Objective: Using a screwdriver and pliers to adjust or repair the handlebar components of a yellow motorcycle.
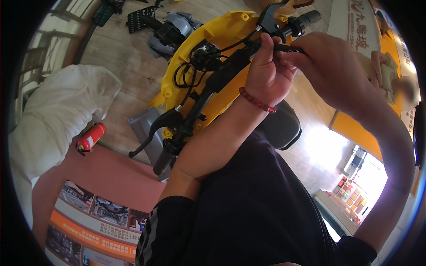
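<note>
My left hand [270,75], with a red bead bracelet, is raised at the right part of the black handlebar [222,73], its fingers curled; what they grip is hidden. My right hand [319,60] is closed on a slim black tool [285,48] just beside it, below the right brake lever mount [269,24] and grip [306,20]. Black cables [182,73] loop over the yellow plastic body panel [173,84]. The left brake lever [151,135] lies near my left forearm, and a black seat [284,131] shows behind that arm.
Grey plastic parts [168,35] and a black socket set [135,20] lie on the wooden floor [111,53]. A red fire extinguisher [91,138] stands by a white-covered object [53,115]. Another person [386,75] is at the far right, near yellow boards [355,133].
</note>
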Tool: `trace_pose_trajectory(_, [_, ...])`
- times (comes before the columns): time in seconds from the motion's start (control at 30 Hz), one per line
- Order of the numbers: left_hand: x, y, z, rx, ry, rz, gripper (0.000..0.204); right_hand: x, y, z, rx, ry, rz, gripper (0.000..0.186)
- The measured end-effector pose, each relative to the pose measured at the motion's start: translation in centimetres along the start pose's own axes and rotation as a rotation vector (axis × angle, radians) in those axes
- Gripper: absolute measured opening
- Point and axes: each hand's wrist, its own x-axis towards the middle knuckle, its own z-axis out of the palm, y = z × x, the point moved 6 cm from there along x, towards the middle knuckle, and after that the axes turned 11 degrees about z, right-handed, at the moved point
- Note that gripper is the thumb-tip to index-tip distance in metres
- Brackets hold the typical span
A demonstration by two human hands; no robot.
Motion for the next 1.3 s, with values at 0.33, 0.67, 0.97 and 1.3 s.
trace_pose_trajectory(0.33, [-0.2, -0.2, 0.1, 0.015, 0.082, 0.013, 0.027, -1.1, -2.6, -1.2, -0.426, 0.272, -0.295, 0.013])
trace_pose_trajectory(0.67, [-0.3, 0.2, 0.7, 0.049, 0.093, 0.055, 0.025, 0.5, -1.9, -0.8, -0.073, 0.112, 0.067, 0.029])
trace_pose_trajectory(0.97, [-1.2, 0.2, 0.3, -0.075, -0.102, -0.075, 0.027, -0.6, -2.0, -0.7, -0.066, 0.189, -0.064, 0.030])
trace_pose_trajectory(1.3, [-0.7, 0.1, 0.3, 0.044, -0.031, -0.005, 0.025, 0.2, -1.2, 0.0, -0.111, 0.240, 0.034, 0.030])
